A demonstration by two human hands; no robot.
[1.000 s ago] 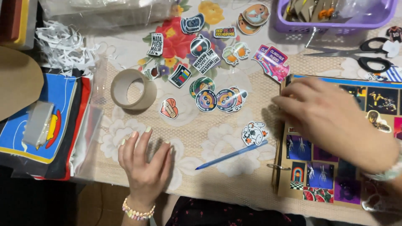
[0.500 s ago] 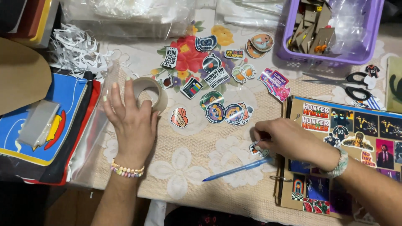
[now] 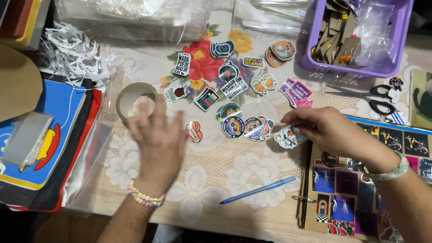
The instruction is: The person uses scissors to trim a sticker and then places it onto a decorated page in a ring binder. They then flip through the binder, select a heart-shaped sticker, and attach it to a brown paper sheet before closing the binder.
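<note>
My left hand (image 3: 157, 144) hovers blurred over the table with its fingers spread, just right of a roll of clear tape (image 3: 130, 100), and holds nothing. My right hand (image 3: 328, 130) pinches a white cartoon sticker (image 3: 288, 136) lifted a little off the lace tablecloth (image 3: 225, 180). Several round and shaped stickers (image 3: 234, 126) lie scattered between my two hands. A blue pen (image 3: 258, 189) lies below them. A sticker-covered notebook (image 3: 360, 198) sits under my right forearm.
A purple basket (image 3: 360, 36) of small cards stands at the back right, with black scissors (image 3: 369, 96) in front of it. Stacked folders and clear sleeves (image 3: 45, 148) fill the left side, with shredded white paper (image 3: 72, 54) behind them.
My left hand has come off the tape roll and moved right and nearer. My right hand has picked up the white sticker and lifted it.
</note>
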